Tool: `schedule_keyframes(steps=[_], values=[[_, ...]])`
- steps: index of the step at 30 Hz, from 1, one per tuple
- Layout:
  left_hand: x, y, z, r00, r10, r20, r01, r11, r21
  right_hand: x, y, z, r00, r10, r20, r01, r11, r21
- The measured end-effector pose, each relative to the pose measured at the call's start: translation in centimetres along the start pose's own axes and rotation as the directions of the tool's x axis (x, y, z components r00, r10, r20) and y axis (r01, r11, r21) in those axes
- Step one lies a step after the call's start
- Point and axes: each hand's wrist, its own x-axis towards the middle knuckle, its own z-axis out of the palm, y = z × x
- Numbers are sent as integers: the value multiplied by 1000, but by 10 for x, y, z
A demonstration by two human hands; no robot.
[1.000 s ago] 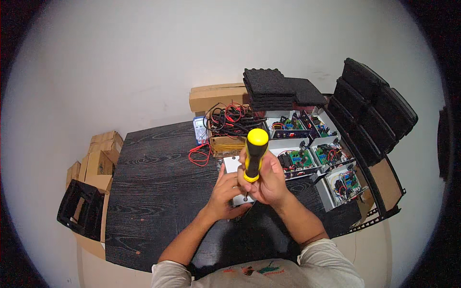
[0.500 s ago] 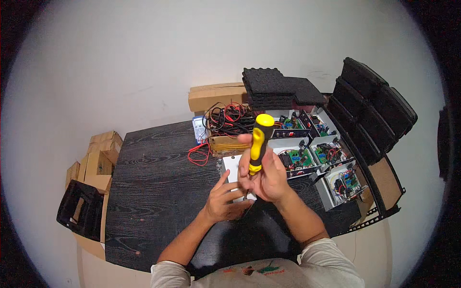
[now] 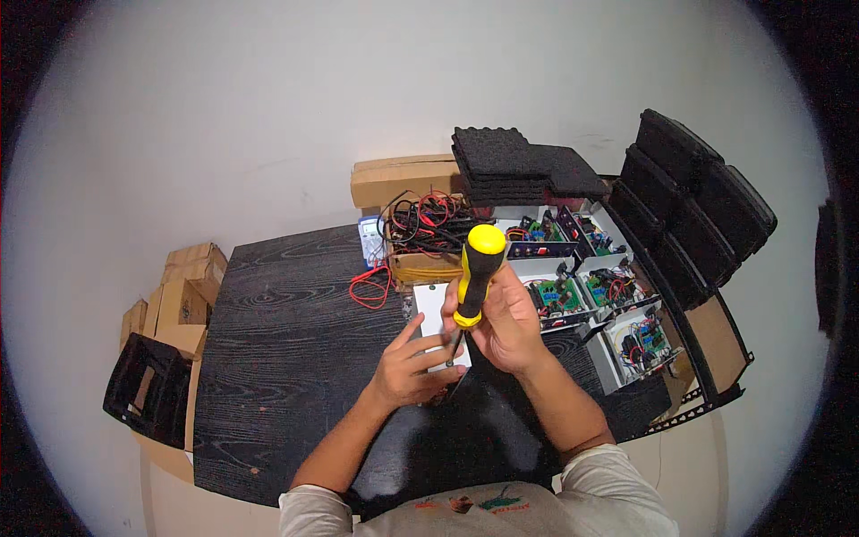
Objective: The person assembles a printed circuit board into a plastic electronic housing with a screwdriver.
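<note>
Yellow-and-black screwdriver (image 3: 483, 270) over our white case (image 3: 431, 306), shaft downward.
Its long axis tilts, butt up and rightward. Our right hand (image 3: 508, 324) pinches the lower handle between its fingers; our left hand (image 3: 412, 369) spreads its own beside the shaft, though we cannot tell whether they grip.

Black foam sheets (image 3: 514, 166) lie stacked near a long cardboard box (image 3: 403, 182). A meter (image 3: 369, 243) sits beside tangled cables (image 3: 434, 219). Black bins (image 3: 698, 233) stand in rows at the right.
</note>
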Motion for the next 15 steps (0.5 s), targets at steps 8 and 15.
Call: schedule_keyframes(steps=[8, 15], values=[[-3, 3, 4, 996, -85, -1, 84, 995, -56, -5, -6, -5, 990, -104, 94, 123, 966, -229], [1, 9, 3, 984, -176, 42, 179, 979, -95, -6, -25, -9, 988, 37, 147, -12, 986, -165]])
